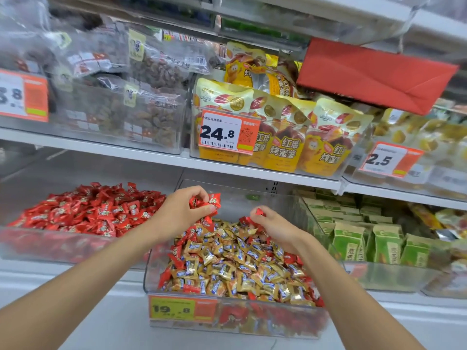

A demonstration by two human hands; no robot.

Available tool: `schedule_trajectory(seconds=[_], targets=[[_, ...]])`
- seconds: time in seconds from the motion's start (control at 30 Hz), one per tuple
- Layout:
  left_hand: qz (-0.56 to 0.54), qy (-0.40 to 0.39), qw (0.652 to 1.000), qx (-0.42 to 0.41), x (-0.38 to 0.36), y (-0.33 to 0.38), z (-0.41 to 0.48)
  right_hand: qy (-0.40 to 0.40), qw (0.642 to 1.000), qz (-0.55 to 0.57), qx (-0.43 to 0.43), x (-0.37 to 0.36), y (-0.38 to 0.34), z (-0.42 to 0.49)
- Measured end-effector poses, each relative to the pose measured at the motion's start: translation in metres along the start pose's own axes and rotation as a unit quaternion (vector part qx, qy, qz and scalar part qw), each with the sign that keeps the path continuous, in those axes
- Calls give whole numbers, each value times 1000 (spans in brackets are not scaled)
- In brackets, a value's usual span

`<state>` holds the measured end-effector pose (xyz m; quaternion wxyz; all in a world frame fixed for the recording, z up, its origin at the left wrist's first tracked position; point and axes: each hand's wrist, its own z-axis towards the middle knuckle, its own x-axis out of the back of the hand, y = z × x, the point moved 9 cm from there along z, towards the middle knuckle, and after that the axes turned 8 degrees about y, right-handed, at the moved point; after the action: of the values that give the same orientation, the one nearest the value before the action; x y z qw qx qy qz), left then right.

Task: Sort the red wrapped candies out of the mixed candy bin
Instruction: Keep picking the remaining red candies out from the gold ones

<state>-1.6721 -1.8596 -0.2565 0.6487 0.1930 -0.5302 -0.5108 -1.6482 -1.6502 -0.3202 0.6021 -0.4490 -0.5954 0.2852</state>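
mid-sort at frame centre: our left grip (180, 213) clutches a bunch of red candies (211, 201) above the mixed bin (278, 324), our right grip (275, 227) pinches a single red candy (259, 212). next, we judge, carry them to the all-red bin (38, 245) at lower left and let go.

Bare left hand (177, 213) and right hand (275, 228)

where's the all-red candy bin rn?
Head view, lower left: the all-red candy bin sits on the lower shelf, directly left of the mixed candy bin.
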Motion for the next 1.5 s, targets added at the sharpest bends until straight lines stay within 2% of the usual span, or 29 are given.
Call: schedule_trajectory(seconds=[0.1,0.2,0.33,0.53,0.63,0.77,0.9,1.13,1.3,1.5], targets=[[9,15,1000,-21,6,2,-6,-28,1000,-1,3,-3,0,-15],[5,47,998,-30,19,4,-14,-23,1000,-15,13,-3,2,-18],[-40,76,996,-7,39,0,-22,-5,998,-45,42,-17,-5,-15],[-81,129,988,38,72,-27,-21,-61,988,-104,99,-72,-32,-7],[-82,145,985,37,82,-34,-20,-71,975,-177,115,-105,-38,3],[-83,146,985,38,91,-40,-25,-29,942,-312,122,-126,-39,28],[-54,139,988,48,96,-52,-29,-80,913,-386,104,-147,-27,42],[-37,141,988,56,103,-61,-35,-114,945,-280,124,-154,-30,36],[-43,153,986,58,104,-55,-36,-117,978,-133,108,-134,-34,28],[-60,147,986,59,94,-44,-42,-121,989,-12,82,-107,-48,0]])
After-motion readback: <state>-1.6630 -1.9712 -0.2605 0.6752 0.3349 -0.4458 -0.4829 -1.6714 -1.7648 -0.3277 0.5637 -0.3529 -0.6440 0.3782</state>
